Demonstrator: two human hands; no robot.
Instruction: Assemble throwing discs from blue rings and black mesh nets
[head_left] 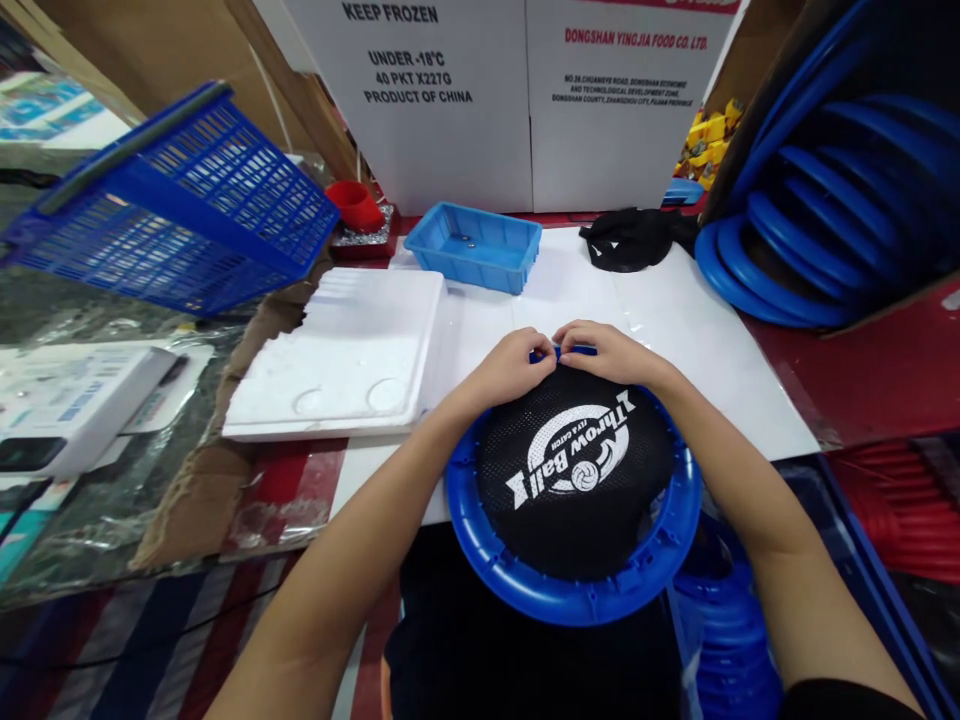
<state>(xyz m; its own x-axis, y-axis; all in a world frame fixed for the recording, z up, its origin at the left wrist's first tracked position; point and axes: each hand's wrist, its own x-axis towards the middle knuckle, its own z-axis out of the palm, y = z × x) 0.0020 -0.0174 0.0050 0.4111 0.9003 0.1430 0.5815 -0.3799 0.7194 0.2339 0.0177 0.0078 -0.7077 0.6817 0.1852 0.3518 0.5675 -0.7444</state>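
Left hand (512, 366) and right hand (611, 352) meet fingertip to fingertip — both pinching the black mesh (577, 470) onto the far rim of the blue ring (570, 595) (logo upside down), which lies below the wrists.

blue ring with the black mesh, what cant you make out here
Head view only:
- Far edge of the blue ring: covered by the left hand and right hand, so the fingertips' grip there is hidden.
- Black mesh attachment at that edge: behind the fingers.
- Small items in the blue tray: too small to identify.
- Stacked blue rings: cut off by the right frame edge and a box flap.
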